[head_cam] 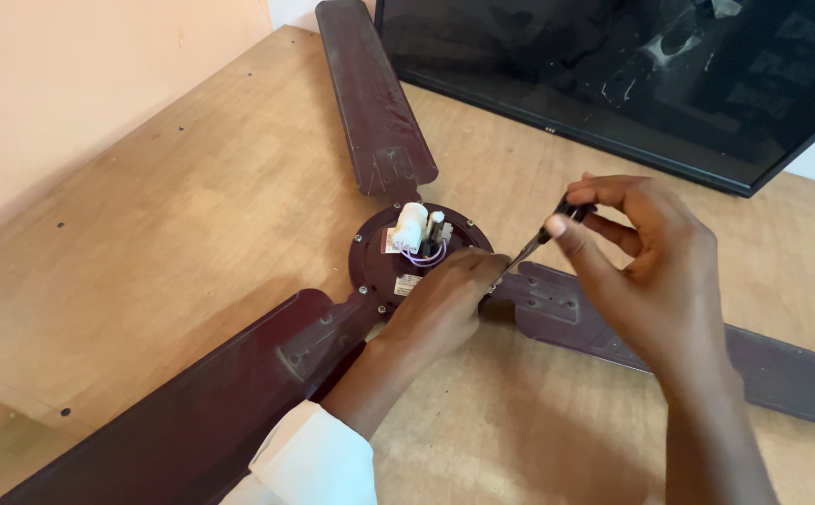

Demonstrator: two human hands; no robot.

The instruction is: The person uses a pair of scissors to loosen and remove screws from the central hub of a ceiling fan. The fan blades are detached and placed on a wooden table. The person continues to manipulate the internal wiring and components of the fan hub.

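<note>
A dark maroon ceiling fan lies on a wooden table (192, 215), its round motor hub (375, 257) in the middle with a white capacitor (408, 226) and thin wires on top. Three blades spread out: one to the far side (370, 103), one to the near left (192, 411), one to the right (782, 374). My left hand (445, 304) rests on the hub's right edge, fingers curled against it. My right hand (641, 266) pinches a thin screwdriver (543, 236) by its dark handle, tip angled down toward the hub edge by my left fingers.
A black flat screen (613, 75) leans at the back right of the table. A peach wall (61, 84) runs along the left. The table's edge (5, 393) drops away at the near left.
</note>
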